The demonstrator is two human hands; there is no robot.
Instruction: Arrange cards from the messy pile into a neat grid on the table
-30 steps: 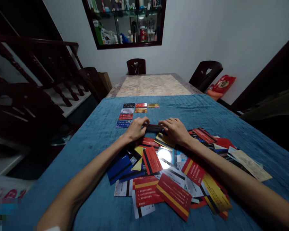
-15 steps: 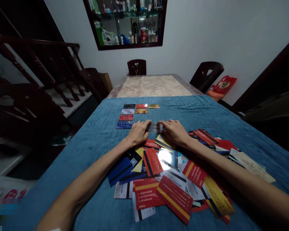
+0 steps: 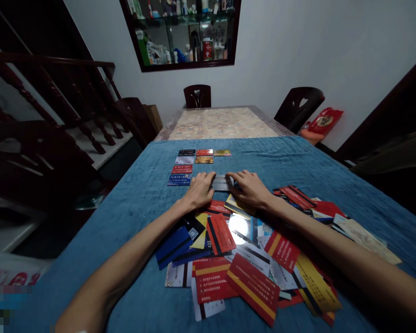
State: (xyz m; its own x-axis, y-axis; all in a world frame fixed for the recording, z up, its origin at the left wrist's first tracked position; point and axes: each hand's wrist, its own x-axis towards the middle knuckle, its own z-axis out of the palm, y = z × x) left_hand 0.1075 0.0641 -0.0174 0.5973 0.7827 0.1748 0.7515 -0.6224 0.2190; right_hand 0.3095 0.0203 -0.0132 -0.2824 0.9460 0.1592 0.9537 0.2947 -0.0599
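Observation:
Between my two hands is a silver-grey plastic card (image 3: 223, 182), lying level just above or on the blue cloth. My left hand (image 3: 201, 188) pinches its left end, and my right hand (image 3: 248, 187) pinches its right end. Below my wrists spreads a loose pile of plastic cards, among them a red card (image 3: 253, 287), a blue card (image 3: 173, 247) and a yellow card (image 3: 317, 282). Beyond my left hand several cards lie in neat rows, including a dark blue card (image 3: 179, 180), a red card (image 3: 182, 169) and a gold card (image 3: 222, 152).
The blue cloth (image 3: 125, 208) covers the near part of a patterned table (image 3: 222, 122). Dark wooden chairs stand around it, one chair (image 3: 300, 108) at the far right. A stair railing (image 3: 48, 83) is at left, a wall cabinet (image 3: 187, 67) behind.
The silver-grey card's face shows a little more brightly between my fingers. Both hands stay in nearly the same place; the cards in rows and pile have not moved.

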